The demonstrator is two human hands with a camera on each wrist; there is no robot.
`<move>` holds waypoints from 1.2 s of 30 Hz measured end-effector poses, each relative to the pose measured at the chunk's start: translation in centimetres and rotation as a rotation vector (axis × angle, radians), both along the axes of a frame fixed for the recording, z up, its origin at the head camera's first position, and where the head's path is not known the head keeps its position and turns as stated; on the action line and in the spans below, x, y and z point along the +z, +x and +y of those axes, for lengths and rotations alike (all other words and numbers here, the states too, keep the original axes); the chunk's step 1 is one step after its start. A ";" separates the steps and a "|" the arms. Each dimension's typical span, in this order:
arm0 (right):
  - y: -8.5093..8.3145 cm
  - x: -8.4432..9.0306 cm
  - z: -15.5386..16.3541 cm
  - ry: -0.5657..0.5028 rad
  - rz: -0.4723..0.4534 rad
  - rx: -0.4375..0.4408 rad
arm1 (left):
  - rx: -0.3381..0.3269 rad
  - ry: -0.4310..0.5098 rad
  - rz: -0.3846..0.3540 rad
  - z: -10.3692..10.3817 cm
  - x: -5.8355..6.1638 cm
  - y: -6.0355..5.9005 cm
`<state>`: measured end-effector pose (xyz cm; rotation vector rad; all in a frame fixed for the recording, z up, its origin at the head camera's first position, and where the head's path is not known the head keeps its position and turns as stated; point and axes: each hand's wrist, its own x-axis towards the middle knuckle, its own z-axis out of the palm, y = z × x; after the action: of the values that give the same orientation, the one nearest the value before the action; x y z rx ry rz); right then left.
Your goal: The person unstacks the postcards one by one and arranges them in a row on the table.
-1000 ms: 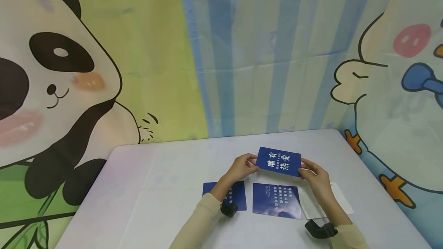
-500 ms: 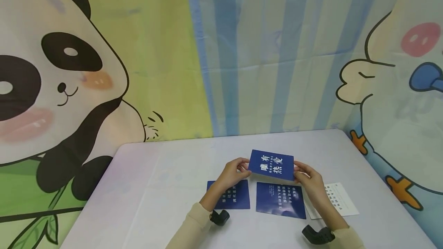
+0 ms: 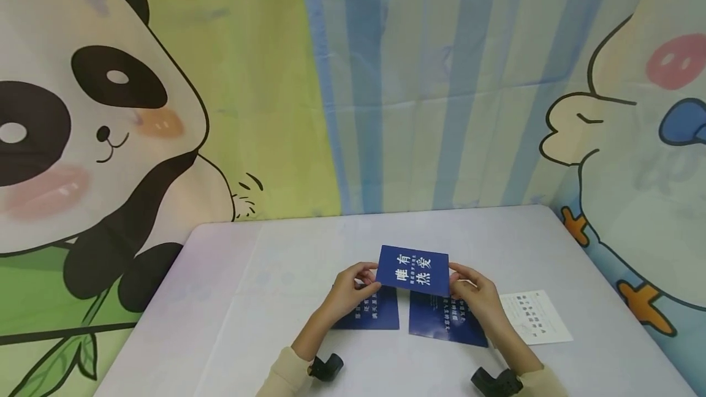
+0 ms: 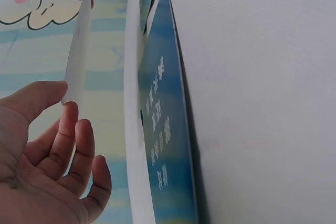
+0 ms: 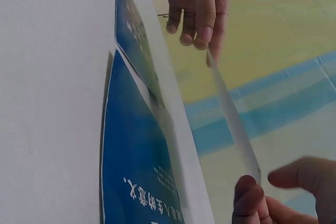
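A dark blue rectangular card with large white characters (image 3: 413, 270) is held just above the pale lavender counter (image 3: 237, 299), near the middle of its near half. Its left short edge is pinched by the left hand (image 3: 351, 283) and its right short edge by the right hand (image 3: 474, 293), thumb against curled fingers in each case. In the left wrist view the card (image 4: 77, 45) is seen edge-on, with the thumb on one face and the fingers (image 4: 79, 145) behind.

The step in hand is judged to be the carrying of this card over two blue cards printed with small white text, one flat card at the left (image 3: 371, 314) and one at the right (image 3: 449, 320), both towards the near edge and partly covered by the held card. A white printed paper slip (image 3: 534, 316) lies further towards the right edge. A level lowering and an even release from both short edges would be called for next.

The long axis of the held card is set roughly along the near edge, sloping slightly. The printed face is turned upward, and the characters are laid sideways.
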<state>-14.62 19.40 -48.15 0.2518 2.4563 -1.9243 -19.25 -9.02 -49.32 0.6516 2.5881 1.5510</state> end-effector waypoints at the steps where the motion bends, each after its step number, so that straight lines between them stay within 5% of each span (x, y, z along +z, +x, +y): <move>1: 0.0 0.0 -0.3 0.007 0.012 0.019 | 0.004 0.000 0.003 -0.4 0.0 0.2; 8: 0.1 -0.3 -2.3 -0.032 0.104 0.205 | 0.056 -0.009 -0.003 -3.0 0.1 1.3; 22: 0.3 -1.1 -6.4 -0.045 0.185 0.405 | 0.210 -0.024 -0.042 -7.8 -0.3 3.3; 36: 0.1 -2.1 -10.7 -0.075 0.196 0.502 | 0.358 -0.056 -0.044 -11.7 -1.5 5.2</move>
<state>-14.49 8.71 -50.26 -0.5271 2.2477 -1.8715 -14.10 -20.70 -50.79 0.1503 2.8183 1.5459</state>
